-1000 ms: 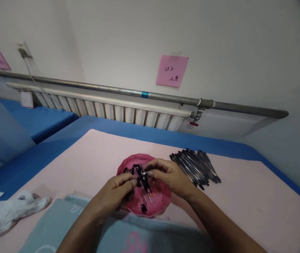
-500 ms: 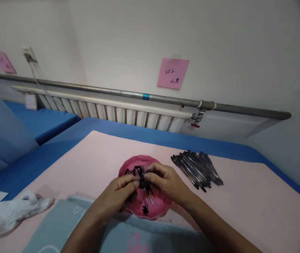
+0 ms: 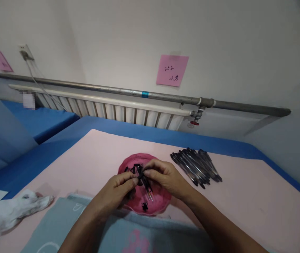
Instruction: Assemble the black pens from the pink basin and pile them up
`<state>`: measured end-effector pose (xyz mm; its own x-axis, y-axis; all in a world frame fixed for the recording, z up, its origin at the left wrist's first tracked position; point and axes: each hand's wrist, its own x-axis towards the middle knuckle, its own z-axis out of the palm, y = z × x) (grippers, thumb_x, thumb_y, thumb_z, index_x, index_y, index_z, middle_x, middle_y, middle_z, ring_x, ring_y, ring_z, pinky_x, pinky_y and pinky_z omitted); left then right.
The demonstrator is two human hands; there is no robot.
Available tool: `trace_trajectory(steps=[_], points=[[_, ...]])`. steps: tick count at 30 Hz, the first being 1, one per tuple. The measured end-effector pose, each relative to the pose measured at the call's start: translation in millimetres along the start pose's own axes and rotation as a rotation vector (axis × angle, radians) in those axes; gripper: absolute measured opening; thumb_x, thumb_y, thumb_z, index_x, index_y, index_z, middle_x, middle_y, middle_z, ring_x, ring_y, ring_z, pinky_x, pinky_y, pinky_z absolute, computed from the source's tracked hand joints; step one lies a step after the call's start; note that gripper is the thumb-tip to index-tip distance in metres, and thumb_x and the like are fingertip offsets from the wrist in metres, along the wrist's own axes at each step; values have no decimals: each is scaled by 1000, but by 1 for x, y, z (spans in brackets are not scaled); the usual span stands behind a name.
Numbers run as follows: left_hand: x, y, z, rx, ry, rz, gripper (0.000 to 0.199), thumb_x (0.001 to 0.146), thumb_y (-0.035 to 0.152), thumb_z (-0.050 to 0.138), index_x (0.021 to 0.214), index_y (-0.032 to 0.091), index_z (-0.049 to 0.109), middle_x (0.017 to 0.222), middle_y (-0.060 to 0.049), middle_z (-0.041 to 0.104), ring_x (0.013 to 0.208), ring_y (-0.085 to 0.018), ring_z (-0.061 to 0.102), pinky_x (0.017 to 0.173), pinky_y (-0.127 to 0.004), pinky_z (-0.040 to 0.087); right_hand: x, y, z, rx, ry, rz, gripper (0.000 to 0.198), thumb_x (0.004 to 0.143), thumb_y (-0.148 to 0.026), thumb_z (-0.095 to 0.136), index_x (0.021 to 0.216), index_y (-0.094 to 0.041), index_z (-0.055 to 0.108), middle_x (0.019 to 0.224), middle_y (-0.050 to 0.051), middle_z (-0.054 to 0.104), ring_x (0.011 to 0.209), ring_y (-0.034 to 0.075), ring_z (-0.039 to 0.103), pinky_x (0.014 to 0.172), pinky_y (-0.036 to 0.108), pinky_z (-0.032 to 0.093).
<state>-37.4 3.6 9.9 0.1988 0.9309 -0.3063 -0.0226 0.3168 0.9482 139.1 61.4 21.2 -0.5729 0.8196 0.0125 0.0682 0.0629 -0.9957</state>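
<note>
Both hands meet over a pink scalloped bowl (image 3: 162,205). In the bowl lie clear pen tubes (image 3: 149,194) and small black pen parts (image 3: 145,206). My left hand (image 3: 119,188) pinches one end of a small black pen part (image 3: 140,174) between thumb and forefinger. My right hand (image 3: 162,175) has its thumb and fingers closed on the other end of that part. The fingers hide much of it, so its exact kind is unclear. To the right of the bowl, several pens (image 3: 194,165) with black caps and clear barrels lie side by side in a pile.
A pink sheet (image 3: 257,200) covers the blue table (image 3: 165,135). A grey-blue cloth (image 3: 52,225) lies at the front, with a crumpled white cloth (image 3: 18,211) to its left. Behind are a radiator (image 3: 115,109) and a metal pipe (image 3: 107,88).
Both hands stay over the bowl, and their fingers have shifted slightly around the black part. The whole view has moved a little; the pen pile looks the same.
</note>
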Motion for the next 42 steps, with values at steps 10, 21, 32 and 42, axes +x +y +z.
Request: trace_trajectory(steps=[10, 21, 32, 42], points=[[-3, 3, -1, 23, 2, -13, 30, 77, 48, 58, 69, 20, 51, 46, 10, 37, 36, -4, 23, 36, -19, 13, 2, 1, 1, 16, -18, 41, 20, 77, -39, 61, 75, -19, 59, 58, -6, 50, 49, 8, 44, 47, 21, 37], [1, -2, -7, 308, 27, 225, 19, 81, 34, 56, 76, 18, 65, 65, 2, 56, 58, -10, 48, 56, -21, 36, 5, 7, 5, -107, 34, 29, 31, 80, -38, 57, 57, -19, 48, 49, -7, 41, 46, 7, 37, 44, 21, 29], [3, -2, -11, 312, 11, 207, 22, 84, 35, 51, 76, 17, 60, 63, 3, 57, 59, -11, 51, 56, -23, 36, 4, 3, 2, 67, -34, 33, 13, 74, -30, 61, 82, -19, 60, 62, -5, 52, 51, 8, 44, 49, 21, 36], [1, 2, -10, 436, 22, 245, 22, 84, 33, 49, 77, 18, 63, 67, 2, 61, 63, -13, 54, 60, -23, 38, 4, 8, 3, -45, -36, 7, 14, 77, -31, 58, 69, -20, 54, 57, -6, 47, 49, 9, 43, 47, 22, 35]])
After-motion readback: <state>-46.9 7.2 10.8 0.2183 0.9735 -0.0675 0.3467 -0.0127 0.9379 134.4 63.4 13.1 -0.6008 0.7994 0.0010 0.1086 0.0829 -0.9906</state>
